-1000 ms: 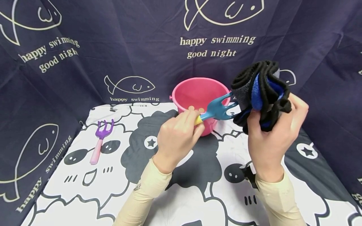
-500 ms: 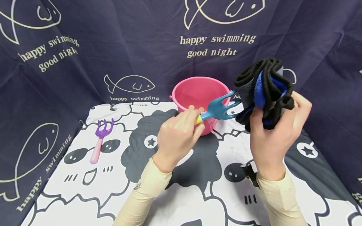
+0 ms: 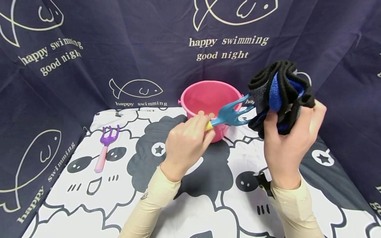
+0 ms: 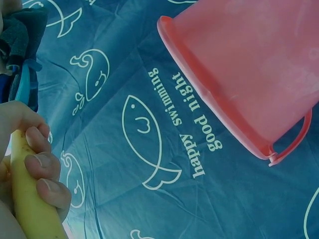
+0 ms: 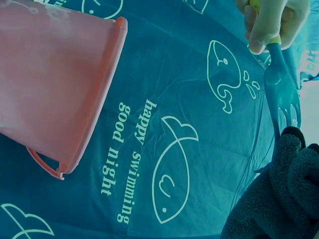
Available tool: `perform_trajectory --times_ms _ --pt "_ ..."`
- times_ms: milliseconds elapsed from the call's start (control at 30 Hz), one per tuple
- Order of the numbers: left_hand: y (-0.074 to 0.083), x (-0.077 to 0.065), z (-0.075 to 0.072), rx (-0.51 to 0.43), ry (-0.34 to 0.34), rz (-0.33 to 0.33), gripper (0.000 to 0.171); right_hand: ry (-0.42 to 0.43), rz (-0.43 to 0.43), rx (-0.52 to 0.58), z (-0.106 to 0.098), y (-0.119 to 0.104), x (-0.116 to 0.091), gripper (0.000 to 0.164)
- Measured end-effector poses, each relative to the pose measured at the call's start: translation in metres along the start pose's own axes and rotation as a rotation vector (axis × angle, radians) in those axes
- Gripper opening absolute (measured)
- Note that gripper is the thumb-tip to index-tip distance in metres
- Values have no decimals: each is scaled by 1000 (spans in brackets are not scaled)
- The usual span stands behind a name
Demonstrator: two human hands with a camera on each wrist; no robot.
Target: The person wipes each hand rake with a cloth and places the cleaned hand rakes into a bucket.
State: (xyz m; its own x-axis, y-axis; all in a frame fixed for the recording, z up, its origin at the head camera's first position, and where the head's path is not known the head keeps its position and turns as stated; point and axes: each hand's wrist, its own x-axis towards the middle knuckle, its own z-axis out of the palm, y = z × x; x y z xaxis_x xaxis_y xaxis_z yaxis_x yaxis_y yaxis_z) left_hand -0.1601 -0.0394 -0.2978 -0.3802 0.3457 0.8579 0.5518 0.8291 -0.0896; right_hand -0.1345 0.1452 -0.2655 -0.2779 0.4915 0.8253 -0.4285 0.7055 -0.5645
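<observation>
My left hand [image 3: 187, 143] grips the yellow handle [image 4: 31, 194] of a toy rake with a blue fork head [image 3: 230, 114]. The tines point right and meet the edge of a bunched cloth [image 3: 275, 91], black-edged with grey and blue faces. That cloth is held up in my right hand [image 3: 287, 152], thumb on the near side and fingers round the far side. In the right wrist view, the tine tips are partly hidden by the cloth [image 5: 279, 194]. Behind the rake stands a pink bucket [image 3: 208, 94], its front partly covered by my left hand.
A second toy rake [image 3: 106, 145], purple with a pink handle, lies at the left on the sheep-print sheet [image 3: 98, 211]. Dark blue fabric [image 3: 166, 43] with fish drawings hangs at the back and both sides. The bucket stands close to the back fabric.
My right hand has moved slightly right and up with the cloth, mostly in the first half second. My left hand and the rake have stayed nearly still.
</observation>
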Motion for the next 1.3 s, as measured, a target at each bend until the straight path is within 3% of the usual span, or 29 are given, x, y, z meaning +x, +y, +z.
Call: perform_trajectory --times_ms 367,667,1000,1167,1300 --pt "0 0 -1 -90 12 -32 20 8 27 -21 -3 8 10 31" --pt "-1 2 -2 -110 -17 -72 10 54 -6 -17 -6 16 12 32" --pt "-2 2 -1 -88 -82 -109 9 175 -28 58 -8 1 4 49" --pt "-2 2 -1 -86 -82 -121 9 153 -76 138 -4 -4 -6 50" --pt "-3 2 -2 -97 -89 -140 10 71 -133 263 3 -13 -15 50"
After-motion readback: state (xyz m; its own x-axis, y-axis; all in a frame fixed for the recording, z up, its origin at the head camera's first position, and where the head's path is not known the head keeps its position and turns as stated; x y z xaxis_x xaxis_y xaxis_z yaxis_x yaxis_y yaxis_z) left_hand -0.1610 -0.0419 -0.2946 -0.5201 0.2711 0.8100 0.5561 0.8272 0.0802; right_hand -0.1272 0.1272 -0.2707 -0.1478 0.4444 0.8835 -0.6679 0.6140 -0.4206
